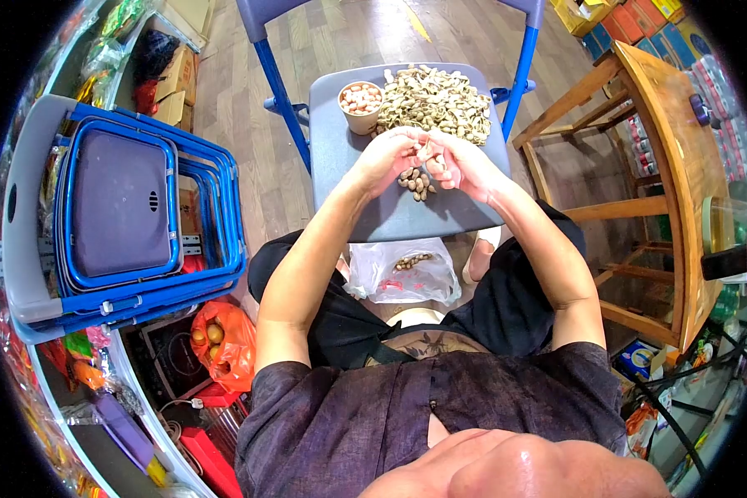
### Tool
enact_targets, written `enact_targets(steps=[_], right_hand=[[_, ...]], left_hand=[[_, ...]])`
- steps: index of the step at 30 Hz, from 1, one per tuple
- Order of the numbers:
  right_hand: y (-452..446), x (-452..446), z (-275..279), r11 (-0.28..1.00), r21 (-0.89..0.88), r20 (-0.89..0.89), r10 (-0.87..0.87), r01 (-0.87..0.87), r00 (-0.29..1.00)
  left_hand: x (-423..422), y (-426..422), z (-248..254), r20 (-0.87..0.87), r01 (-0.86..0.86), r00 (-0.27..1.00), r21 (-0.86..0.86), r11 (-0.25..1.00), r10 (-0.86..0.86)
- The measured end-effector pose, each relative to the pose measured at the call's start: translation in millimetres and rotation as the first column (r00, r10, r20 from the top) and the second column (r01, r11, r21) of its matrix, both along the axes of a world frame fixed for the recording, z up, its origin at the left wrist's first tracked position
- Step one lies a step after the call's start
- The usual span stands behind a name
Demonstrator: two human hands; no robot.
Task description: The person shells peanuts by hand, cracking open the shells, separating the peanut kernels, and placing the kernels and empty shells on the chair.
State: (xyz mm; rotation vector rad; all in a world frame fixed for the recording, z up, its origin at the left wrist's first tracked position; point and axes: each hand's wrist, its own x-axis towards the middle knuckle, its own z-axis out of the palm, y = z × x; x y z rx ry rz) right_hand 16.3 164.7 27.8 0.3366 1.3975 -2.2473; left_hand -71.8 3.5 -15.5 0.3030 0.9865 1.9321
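Observation:
Over the seat of a blue-grey folding chair [332, 195], my left hand [390, 156] and my right hand [463, 166] meet at the fingertips. Both are closed in a pinch around what looks like a peanut, mostly covered by the fingers. Just below them lies a small group of unshelled peanuts [418, 184]. Beyond my hands spreads a large heap of pale peanut shells [440, 95]. To its left stands a paper cup [362, 122] filled with shelled reddish peanuts [360, 99].
Under the seat, between my feet, a white plastic bag [378, 266] holds more peanuts [412, 261]. Blue folding chairs [124, 199] lean at the left, above an orange bag [232, 365] with round yellowish items. A wooden table [672, 191] stands at the right.

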Motion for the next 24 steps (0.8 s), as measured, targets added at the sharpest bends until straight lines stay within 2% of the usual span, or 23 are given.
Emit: enact_targets(steps=[2,4,6,7,8,9,10,11,12,14,15,16,18,19,20,22,24], right_hand=[[0,-2,-1,1.000,0.019,0.024,-0.020,0.019,1.000],[1,-4,1,0.999,0.038,0.046,-0.038,0.036,0.998],[8,-5,6,0.997,0.072,-0.002,-0.031,0.031,1.000],[10,-7,5,0.994,0.087,-0.004,-0.071,0.071,0.997],[12,-7,5,0.994,0.087,-0.003,-0.069,0.069,0.998],[14,-8,6,0.982,0.167,-0.030,-0.079,0.083,0.996],[16,-9,7,0.964,0.244,-0.058,-0.089,0.101,0.994],[17,-9,6,0.940,0.327,-0.088,-0.068,0.093,0.994],[16,-9,3,0.941,0.326,-0.084,-0.069,0.093,0.994],[13,-9,-4,0.817,0.575,-0.169,0.073,0.038,0.983],[14,-11,-5,0.734,0.675,-0.063,0.151,-0.069,0.987],[14,-10,-7,0.734,0.675,-0.058,0.153,-0.074,0.987],[15,-7,-10,0.414,0.899,-0.063,0.451,-0.146,0.891],[12,-4,-6,0.255,0.959,0.001,0.438,-0.125,0.899],[12,-2,-6,0.255,0.958,0.005,0.438,-0.129,0.899],[12,1,-6,0.037,0.998,0.029,0.449,-0.051,0.893],[13,0,-11,-0.010,0.997,0.072,0.426,-0.075,0.902]], left_hand=[[-3,1,-5,0.030,0.035,0.999,0.034,0.999,-0.036],[-7,-1,-6,0.075,0.047,0.996,-0.017,0.999,-0.045],[-13,-4,1,0.025,0.070,0.997,-0.018,0.997,-0.069],[-16,-8,15,-0.200,0.051,0.977,-0.130,0.990,-0.077],[-19,-12,22,-0.412,0.007,0.905,-0.235,0.972,-0.106],[-28,-16,22,-0.591,-0.091,0.804,-0.230,0.969,-0.065],[-33,-20,30,-0.717,-0.258,0.693,-0.340,0.905,-0.072],[-40,-24,39,-0.919,-0.490,0.394,-0.223,0.843,-0.014],[-48,-27,45,-0.999,-0.653,0.040,-0.033,0.757,-0.009],[-64,-30,44,-0.979,-0.803,0.000,-0.122,0.583,-0.205],[-72,-30,42,-0.961,-0.829,-0.034,-0.126,0.546,-0.274],[-76,-28,38,-0.961,-0.829,-0.029,-0.130,0.544,-0.274],[-79,-24,32,-0.920,-0.842,-0.032,-0.186,0.506,-0.391],[-78,-22,31,-0.920,-0.848,-0.069,-0.150,0.508,-0.386],[-77,-20,30,-0.920,-0.847,-0.065,-0.153,0.508,-0.386],[-75,-19,29,-0.919,-0.847,-0.099,-0.124,0.516,-0.382],[-73,-17,29,-0.921,-0.853,-0.097,-0.119,0.508,-0.378]])
